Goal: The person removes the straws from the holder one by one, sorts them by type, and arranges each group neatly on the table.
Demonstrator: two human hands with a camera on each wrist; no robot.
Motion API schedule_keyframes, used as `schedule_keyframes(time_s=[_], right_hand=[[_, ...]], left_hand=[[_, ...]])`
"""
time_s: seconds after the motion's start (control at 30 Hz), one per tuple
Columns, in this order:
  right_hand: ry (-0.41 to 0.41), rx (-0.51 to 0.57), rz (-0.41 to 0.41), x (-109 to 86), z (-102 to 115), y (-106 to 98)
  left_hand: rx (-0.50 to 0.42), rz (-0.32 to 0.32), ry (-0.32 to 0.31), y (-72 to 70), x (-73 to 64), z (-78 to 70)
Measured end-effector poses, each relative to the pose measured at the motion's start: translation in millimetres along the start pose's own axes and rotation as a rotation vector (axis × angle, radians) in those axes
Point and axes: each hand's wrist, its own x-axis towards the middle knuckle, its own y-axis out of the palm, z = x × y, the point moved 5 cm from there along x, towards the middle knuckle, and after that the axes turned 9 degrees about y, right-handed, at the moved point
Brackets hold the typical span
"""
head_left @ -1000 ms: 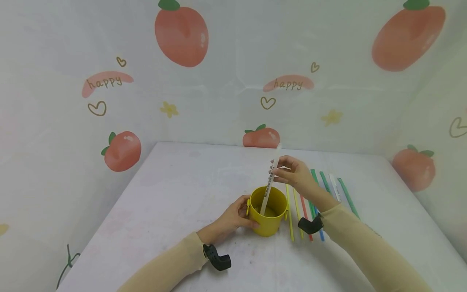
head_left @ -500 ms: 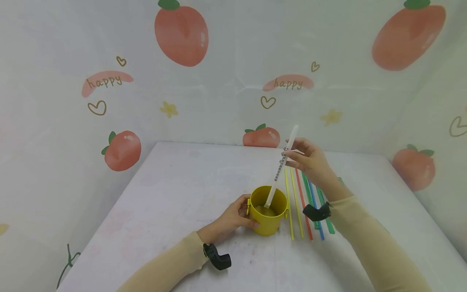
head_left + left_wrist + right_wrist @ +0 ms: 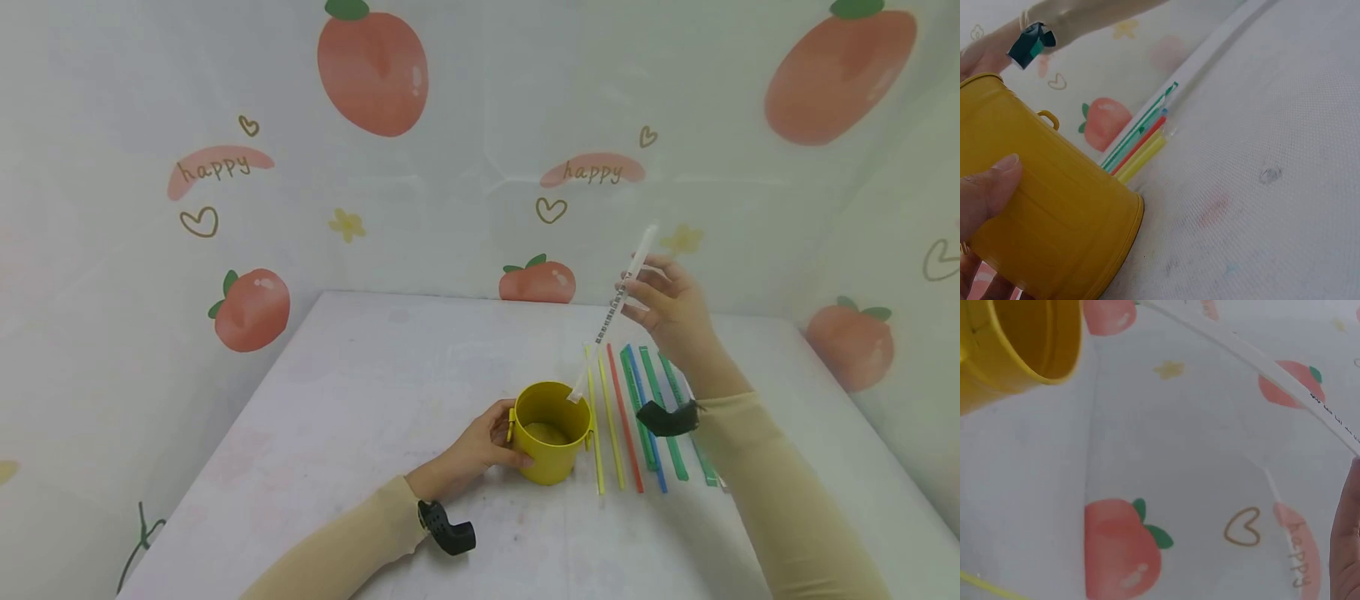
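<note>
A small yellow metal pail (image 3: 551,468) stands upright on the white table. My left hand (image 3: 480,443) grips its left side, with the thumb (image 3: 999,187) across the front wall in the left wrist view. Above and right of the pail, my right hand (image 3: 670,310) pinches a long white wrapped straw (image 3: 609,318) with black print near its upper part. The straw slants down to the left, its lower end by the pail's back right rim; whether it touches the rim cannot be told. In the right wrist view the white straw (image 3: 1285,380) crosses the upper right.
Right of the pail lie yellow straws (image 3: 598,468), a red straw (image 3: 625,417), a blue straw (image 3: 662,479) and several green wrapped straws (image 3: 678,460), roughly side by side. The right forearm partly covers the rightmost ones. A fruit-printed cloth (image 3: 450,192) hangs behind the table.
My right hand has moved up and right, drawing the white straw out of the pail, from its bottom to rim height. The left hand and the pail have stayed put.
</note>
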Motion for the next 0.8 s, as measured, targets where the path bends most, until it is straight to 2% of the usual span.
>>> schedule_keyframes(time_s=[0.23,0.57,0.67,0.8], right_hand=[[-0.042,0.031,-0.048,-0.7,17,-19],[-0.046,0.072,-0.131,-6.2,25,-65],[-0.032,0.047,-0.165,-8.5,24,-78],[-0.006,-0.047,-0.203,-11.6,20,-93]], left_hand=[[-0.01,-0.002,0.006,0.6,0.6,-1.1],[-0.01,-0.009,-0.012,-0.2,1.2,0.1],[-0.008,-0.012,-0.011,-0.3,1.3,0.2],[-0.002,-0.01,-0.005,-0.6,1.4,0.5]])
